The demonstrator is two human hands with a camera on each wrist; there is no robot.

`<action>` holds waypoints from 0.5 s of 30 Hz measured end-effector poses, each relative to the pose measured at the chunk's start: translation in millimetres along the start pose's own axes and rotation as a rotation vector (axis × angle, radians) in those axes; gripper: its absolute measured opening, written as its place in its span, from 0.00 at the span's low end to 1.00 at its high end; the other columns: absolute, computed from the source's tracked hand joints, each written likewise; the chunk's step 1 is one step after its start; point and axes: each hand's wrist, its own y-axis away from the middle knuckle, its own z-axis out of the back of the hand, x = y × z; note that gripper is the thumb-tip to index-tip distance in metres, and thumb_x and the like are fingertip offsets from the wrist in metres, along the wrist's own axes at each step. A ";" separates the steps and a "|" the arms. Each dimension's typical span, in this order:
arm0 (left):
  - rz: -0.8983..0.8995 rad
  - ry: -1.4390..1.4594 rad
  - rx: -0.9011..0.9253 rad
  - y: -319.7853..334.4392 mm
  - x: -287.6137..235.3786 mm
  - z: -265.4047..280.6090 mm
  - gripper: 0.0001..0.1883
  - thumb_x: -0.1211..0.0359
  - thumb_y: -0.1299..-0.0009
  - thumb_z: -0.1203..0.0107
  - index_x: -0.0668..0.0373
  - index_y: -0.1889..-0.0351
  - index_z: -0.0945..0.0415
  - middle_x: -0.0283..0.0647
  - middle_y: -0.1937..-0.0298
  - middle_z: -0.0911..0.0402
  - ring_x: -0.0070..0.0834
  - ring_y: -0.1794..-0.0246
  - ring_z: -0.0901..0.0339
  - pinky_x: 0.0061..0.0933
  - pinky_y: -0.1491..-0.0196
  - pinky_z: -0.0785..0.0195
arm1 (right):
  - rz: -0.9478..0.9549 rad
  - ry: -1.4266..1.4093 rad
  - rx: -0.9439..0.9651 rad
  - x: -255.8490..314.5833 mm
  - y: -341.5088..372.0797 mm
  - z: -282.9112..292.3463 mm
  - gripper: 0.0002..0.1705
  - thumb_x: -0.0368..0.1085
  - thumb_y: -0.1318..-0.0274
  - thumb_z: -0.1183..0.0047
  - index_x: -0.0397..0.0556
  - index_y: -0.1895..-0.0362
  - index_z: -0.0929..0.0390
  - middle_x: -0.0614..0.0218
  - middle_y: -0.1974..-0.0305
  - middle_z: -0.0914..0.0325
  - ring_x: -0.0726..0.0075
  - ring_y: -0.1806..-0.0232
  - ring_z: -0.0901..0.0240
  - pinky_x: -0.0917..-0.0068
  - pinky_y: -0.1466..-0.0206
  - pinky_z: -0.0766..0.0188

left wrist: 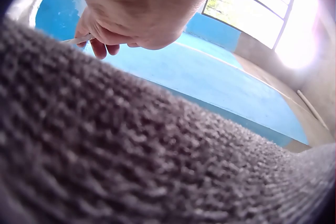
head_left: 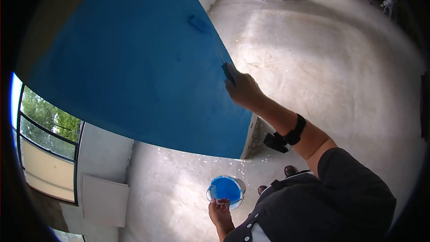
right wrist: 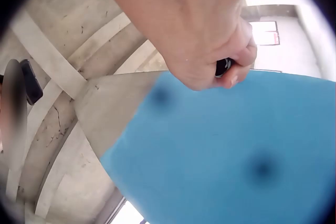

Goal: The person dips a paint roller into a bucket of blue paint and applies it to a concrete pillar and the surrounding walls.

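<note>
Right grip (head_left: 245, 90): clasps black-handled tool (head_left: 228, 72) near blue wall (head_left: 134, 71) edge
Left grip (head_left: 220, 214): holds white bucket (head_left: 225, 177) handle (left wrist: 79, 39)
Advice: press evenly

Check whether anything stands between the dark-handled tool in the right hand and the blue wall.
Nothing visible stands between the dark-handled tool in the right hand and the blue wall; its tip shows over the painted face, near the edge. The bucket, held by the left hand, is clear of that gap.
</note>
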 end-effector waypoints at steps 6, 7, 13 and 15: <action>0.022 -0.004 0.026 -6.7 -4.4 -4.8 0.11 0.62 0.33 0.53 0.60 0.62 0.34 0.36 0.69 0.28 0.32 0.63 0.29 0.42 0.51 0.34 | 0.330 -0.029 0.155 -36.8 127.0 -39.1 0.31 0.32 0.45 0.54 0.39 0.37 0.46 0.49 0.80 0.27 0.48 0.80 0.27 0.58 0.71 0.31; 0.056 -0.018 0.044 -9.5 -1.0 -5.6 0.11 0.62 0.33 0.53 0.60 0.62 0.34 0.36 0.69 0.28 0.32 0.63 0.29 0.42 0.51 0.34 | 0.339 -0.029 0.171 -38.4 129.9 -30.6 0.30 0.31 0.45 0.54 0.42 0.37 0.43 0.52 0.80 0.28 0.52 0.80 0.27 0.60 0.72 0.32; 0.051 -0.100 0.090 -0.8 -13.9 -12.8 0.15 0.63 0.30 0.54 0.68 0.55 0.30 0.44 0.65 0.26 0.33 0.65 0.28 0.35 0.59 0.30 | 0.042 -0.003 -0.046 -29.7 -25.3 -4.2 0.25 0.36 0.43 0.61 0.44 0.40 0.40 0.52 0.74 0.25 0.57 0.77 0.26 0.62 0.70 0.30; 0.076 -0.133 0.091 -12.5 -13.8 -4.8 0.16 0.63 0.31 0.52 0.68 0.56 0.30 0.44 0.65 0.26 0.34 0.63 0.28 0.35 0.57 0.30 | -0.083 -0.091 -0.036 -20.7 -48.7 -3.7 0.27 0.38 0.44 0.60 0.45 0.39 0.41 0.50 0.71 0.24 0.54 0.70 0.25 0.61 0.64 0.28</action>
